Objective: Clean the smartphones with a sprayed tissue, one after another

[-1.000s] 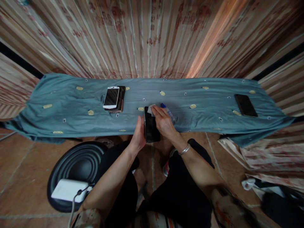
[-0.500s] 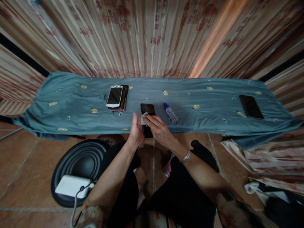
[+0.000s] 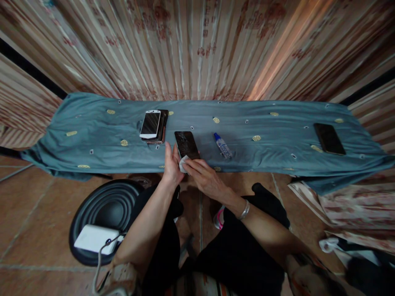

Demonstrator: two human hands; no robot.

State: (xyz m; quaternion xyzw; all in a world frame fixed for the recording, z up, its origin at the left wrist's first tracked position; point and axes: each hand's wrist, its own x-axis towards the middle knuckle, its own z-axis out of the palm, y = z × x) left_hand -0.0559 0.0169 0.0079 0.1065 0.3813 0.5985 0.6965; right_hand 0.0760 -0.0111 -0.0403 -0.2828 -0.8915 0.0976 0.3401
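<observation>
Left hand (image 3: 171, 166) grips the near end of a dark phone (image 3: 186, 144) at the table's (image 3: 92, 135) front edge, thumb up along its left side. Right hand (image 3: 202, 177), wrist bent inward, pinches a small white cloth (image 3: 184, 163) against the phone's lower end. Spray bottle (image 3: 222, 146) lies just right; stacked phones (image 3: 153, 126) lie left.
</observation>
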